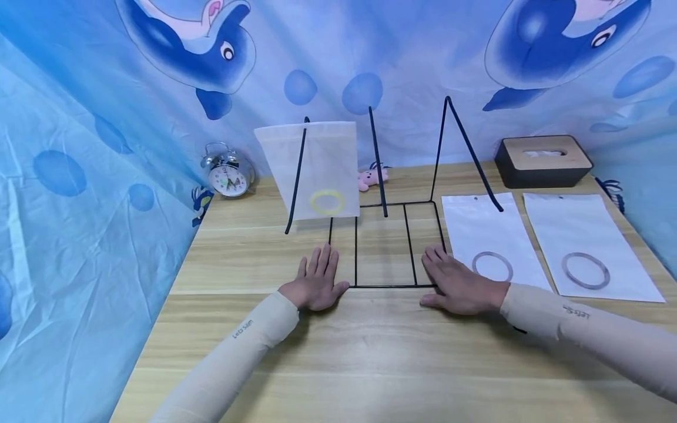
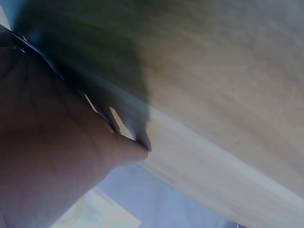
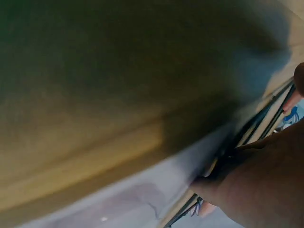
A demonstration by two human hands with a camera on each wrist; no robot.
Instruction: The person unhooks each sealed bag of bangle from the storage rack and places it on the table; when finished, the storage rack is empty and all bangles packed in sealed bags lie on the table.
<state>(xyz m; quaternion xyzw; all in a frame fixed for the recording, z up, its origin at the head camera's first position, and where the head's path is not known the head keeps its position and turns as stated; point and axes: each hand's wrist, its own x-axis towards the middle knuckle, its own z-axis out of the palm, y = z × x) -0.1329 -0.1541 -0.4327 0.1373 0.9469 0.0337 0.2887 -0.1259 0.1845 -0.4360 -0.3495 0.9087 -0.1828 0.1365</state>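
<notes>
My left hand (image 1: 317, 285) lies palm down on the wooden table with straight fingers, at the front left corner of a black wire rack (image 1: 383, 286). At its front right corner my right hand (image 1: 460, 286) rests flat, fingers extended and holding nothing. Slanted wire arms rise from the rack. From the left one hangs a translucent white bag (image 1: 330, 158) with a yellow ring mark near its bottom. Two white bags, one nearer (image 1: 476, 226) and one farther right (image 1: 573, 229), lie beside my right hand, each with a greyish-pink ring. Both wrist views are dark and blurred.
A twin-bell alarm clock (image 1: 228, 178) stands at the back left. Behind the rack sits a small pink toy (image 1: 368, 178). A black tissue box (image 1: 545, 170) with a wooden top stands at the back right. A blue dolphin-print curtain (image 1: 338, 59) borders the table.
</notes>
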